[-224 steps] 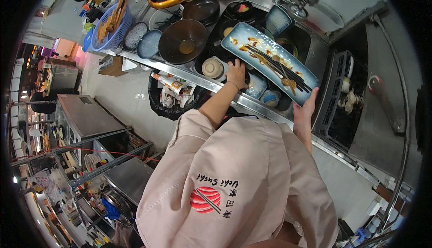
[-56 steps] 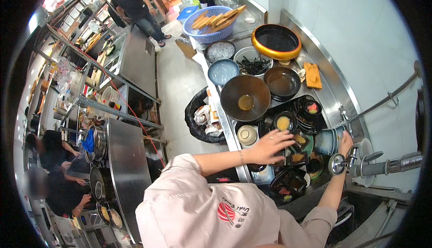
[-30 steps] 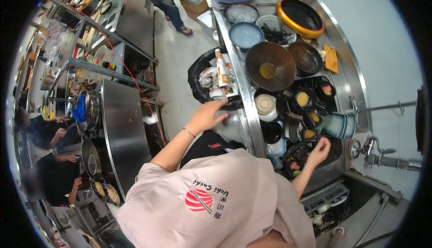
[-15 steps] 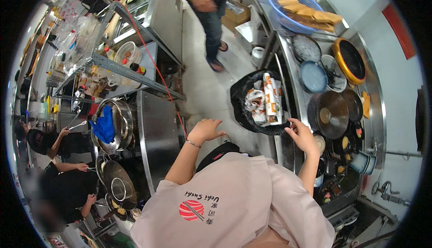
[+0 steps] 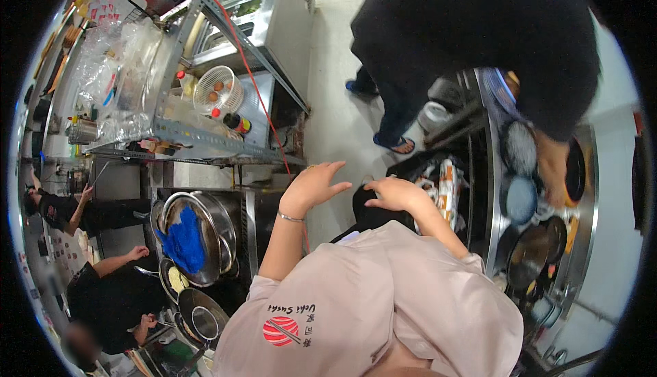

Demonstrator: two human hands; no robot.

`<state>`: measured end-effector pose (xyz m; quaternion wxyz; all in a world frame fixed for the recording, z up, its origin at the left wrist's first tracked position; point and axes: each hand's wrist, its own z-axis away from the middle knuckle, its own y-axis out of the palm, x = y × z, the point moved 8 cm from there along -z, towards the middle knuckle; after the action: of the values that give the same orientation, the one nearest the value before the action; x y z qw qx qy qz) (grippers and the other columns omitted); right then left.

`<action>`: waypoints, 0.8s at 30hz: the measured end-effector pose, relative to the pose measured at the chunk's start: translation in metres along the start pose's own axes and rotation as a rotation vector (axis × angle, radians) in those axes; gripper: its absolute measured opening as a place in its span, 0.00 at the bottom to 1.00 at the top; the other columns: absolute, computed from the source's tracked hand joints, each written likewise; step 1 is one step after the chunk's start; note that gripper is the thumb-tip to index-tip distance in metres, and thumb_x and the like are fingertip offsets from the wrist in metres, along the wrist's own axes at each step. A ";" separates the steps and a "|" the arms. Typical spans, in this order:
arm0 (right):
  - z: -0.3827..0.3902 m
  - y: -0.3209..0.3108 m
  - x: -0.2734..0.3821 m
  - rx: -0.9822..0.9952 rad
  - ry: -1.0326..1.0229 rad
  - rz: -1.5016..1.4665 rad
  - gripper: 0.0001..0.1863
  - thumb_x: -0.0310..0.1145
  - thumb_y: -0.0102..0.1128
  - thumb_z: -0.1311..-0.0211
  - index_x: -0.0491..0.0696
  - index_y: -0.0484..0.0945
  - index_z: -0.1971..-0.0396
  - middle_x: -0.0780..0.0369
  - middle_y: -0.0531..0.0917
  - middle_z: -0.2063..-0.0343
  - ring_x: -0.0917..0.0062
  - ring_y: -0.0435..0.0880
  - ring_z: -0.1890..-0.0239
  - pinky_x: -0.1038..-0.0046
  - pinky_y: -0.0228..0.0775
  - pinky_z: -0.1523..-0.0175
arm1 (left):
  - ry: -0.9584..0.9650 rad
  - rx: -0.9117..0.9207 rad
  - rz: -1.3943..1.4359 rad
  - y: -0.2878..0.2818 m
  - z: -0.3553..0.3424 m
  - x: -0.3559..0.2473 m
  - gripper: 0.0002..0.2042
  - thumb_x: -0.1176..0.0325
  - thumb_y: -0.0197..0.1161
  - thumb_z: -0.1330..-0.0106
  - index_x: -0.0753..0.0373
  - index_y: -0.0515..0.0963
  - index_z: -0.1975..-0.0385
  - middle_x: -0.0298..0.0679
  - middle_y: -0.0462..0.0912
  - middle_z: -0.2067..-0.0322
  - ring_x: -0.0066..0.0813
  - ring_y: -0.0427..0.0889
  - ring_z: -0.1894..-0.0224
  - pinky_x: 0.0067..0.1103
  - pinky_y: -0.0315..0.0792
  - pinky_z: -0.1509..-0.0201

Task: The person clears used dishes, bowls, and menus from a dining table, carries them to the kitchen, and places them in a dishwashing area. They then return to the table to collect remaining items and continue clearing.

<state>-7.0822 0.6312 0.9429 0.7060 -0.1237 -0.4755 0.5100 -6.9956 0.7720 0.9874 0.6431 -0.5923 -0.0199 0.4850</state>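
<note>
From my remote station I report both hands raised in front of the body, palms largely turned from my view. The left hand [image 5: 313, 187] is open, thumb apart from the extended fingers, above the pale floor [image 5: 327, 120]; a thin bracelet [image 5: 291, 217] circles its wrist. The right hand [image 5: 395, 193] is also open, fingers loosely bent and pointing toward the left hand, with a gap between the two. I cannot tell whether it touches the black bin bag [image 5: 409, 165] just beside it. That bag stands next to the steel counter [image 5: 491, 202] and holds crumpled paper and white-and-orange packaging [image 5: 446, 192].

To the right, I note a blue bowl [image 5: 520, 199], a frosted round dish [image 5: 519, 148] and dark bowls on the counter. Ahead, a co-worker in black [image 5: 472, 42] leans across it, one arm lowered near a gold-rimmed bowl [image 5: 576, 172]; I cannot make out that hand's grip.

To the left, I record a blue cloth [image 5: 183, 240] lying in a steel pot [image 5: 229, 226], with pans [image 5: 203, 319] below it and another co-worker [image 5: 113, 295] alongside. Farther up, a metal shelf [image 5: 198, 133] carries a white basket [image 5: 217, 88].
</note>
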 end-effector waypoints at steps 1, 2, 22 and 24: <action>-0.029 -0.017 0.006 0.018 -0.030 0.015 0.28 0.51 0.62 0.38 0.48 0.76 0.44 0.49 0.82 0.52 0.55 0.80 0.47 0.58 0.71 0.43 | -0.004 -0.025 0.013 -0.014 -0.008 0.009 0.30 0.47 0.61 0.35 0.61 0.71 0.39 0.52 0.80 0.49 0.51 0.78 0.45 0.37 0.71 0.41; -0.057 -0.035 0.010 0.034 -0.036 0.051 0.28 0.50 0.62 0.39 0.48 0.76 0.44 0.50 0.83 0.53 0.54 0.81 0.48 0.58 0.72 0.43 | -0.044 -0.034 0.008 -0.027 -0.014 0.021 0.30 0.46 0.61 0.35 0.61 0.71 0.39 0.52 0.80 0.49 0.50 0.78 0.45 0.37 0.71 0.41; -0.538 -0.310 -0.077 -0.012 0.107 0.155 0.28 0.54 0.59 0.37 0.48 0.79 0.46 0.53 0.83 0.50 0.57 0.80 0.45 0.58 0.72 0.41 | -0.172 -0.203 0.251 -0.242 -0.218 0.207 0.29 0.54 0.58 0.30 0.63 0.64 0.34 0.52 0.72 0.40 0.51 0.72 0.39 0.35 0.67 0.36; -0.560 -0.340 -0.123 -0.071 0.240 0.074 0.29 0.55 0.58 0.37 0.48 0.78 0.46 0.53 0.81 0.47 0.56 0.78 0.42 0.57 0.70 0.39 | -0.195 -0.298 0.292 -0.276 -0.248 0.211 0.29 0.54 0.58 0.30 0.62 0.63 0.33 0.53 0.70 0.39 0.52 0.71 0.38 0.35 0.67 0.36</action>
<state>-6.4338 0.5493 0.8110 0.7339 -0.2261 -0.4003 0.5000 -6.5694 0.7718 1.0139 0.4664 -0.6278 -0.0674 0.6195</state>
